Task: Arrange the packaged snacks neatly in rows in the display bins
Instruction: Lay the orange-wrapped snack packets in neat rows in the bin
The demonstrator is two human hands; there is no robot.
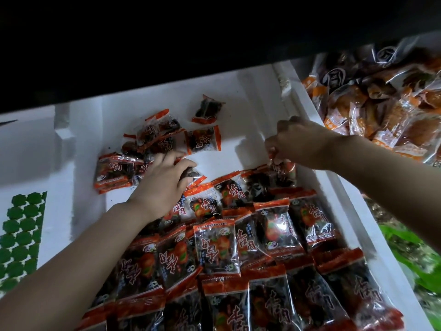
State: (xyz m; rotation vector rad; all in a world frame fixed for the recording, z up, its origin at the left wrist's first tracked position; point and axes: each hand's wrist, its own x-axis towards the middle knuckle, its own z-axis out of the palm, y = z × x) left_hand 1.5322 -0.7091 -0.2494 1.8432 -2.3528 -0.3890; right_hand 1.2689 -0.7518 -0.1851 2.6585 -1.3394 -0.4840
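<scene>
Snack packet (282,172) pinched by right hand (299,145); left hand (164,180) palm-down — on packets.

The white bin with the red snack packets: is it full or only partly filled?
Partly filled. Packets lie in rows in the near part of the white bin; bare white floor shows farther back.

Dim overall, black beyond the right hand (301,144). Soft shadows under both hands on the white bin (238,96). Glare on wrappers (276,225) nearest. Blurred, bent edges.
</scene>
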